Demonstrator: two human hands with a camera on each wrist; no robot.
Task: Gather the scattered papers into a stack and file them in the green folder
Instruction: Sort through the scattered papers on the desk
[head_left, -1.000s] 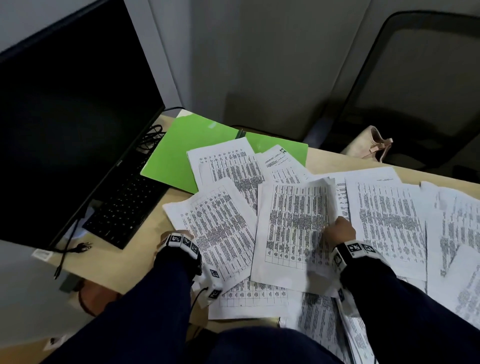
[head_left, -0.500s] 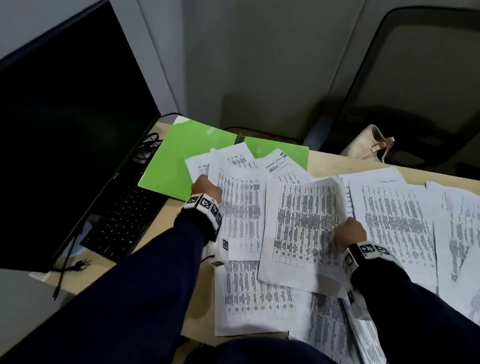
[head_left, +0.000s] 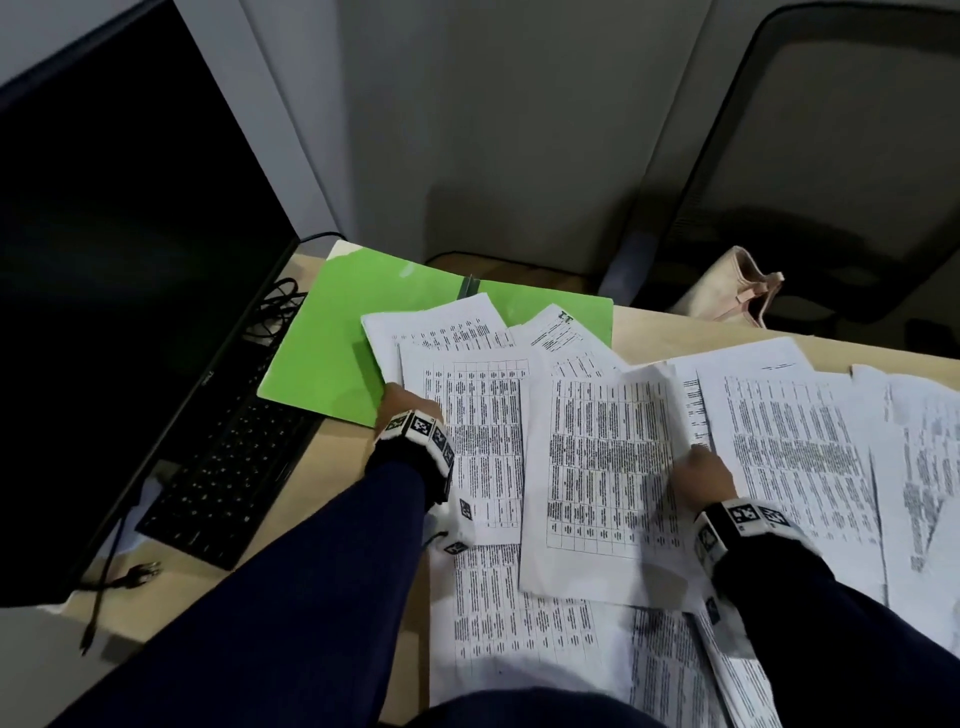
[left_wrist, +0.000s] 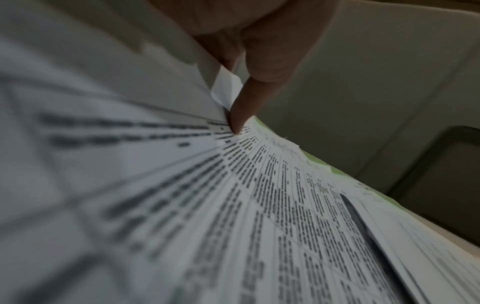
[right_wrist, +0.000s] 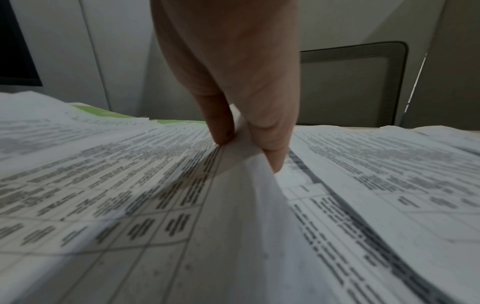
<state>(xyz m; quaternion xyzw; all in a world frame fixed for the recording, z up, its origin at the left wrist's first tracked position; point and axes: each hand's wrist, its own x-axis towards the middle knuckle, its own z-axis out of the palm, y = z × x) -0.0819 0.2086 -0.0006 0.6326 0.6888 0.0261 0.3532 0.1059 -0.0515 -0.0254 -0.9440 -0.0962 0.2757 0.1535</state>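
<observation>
Printed sheets lie scattered and overlapping across the desk. The green folder (head_left: 332, 338) lies open at the back left, with two sheets overlapping its right half. My left hand (head_left: 401, 402) grips the left edge of one table-printed sheet (head_left: 478, 447) beside the folder; in the left wrist view the fingers (left_wrist: 241, 107) pinch that sheet (left_wrist: 182, 185). My right hand (head_left: 698, 462) pinches the raised right edge of the middle sheet (head_left: 597, 467). In the right wrist view two fingers (right_wrist: 221, 123) squeeze the curled paper edge (right_wrist: 241, 174).
A black monitor (head_left: 130, 260) and keyboard (head_left: 223, 483) stand at the left, cables behind them. A beige bag (head_left: 727, 296) and a dark chair (head_left: 831, 156) are past the desk's far edge. More sheets (head_left: 924, 467) spread to the right and near the front edge.
My left hand has carried its sheet from the near left of the desk up next to the green folder, over other sheets. The right hand keeps its pinch in about the same place.
</observation>
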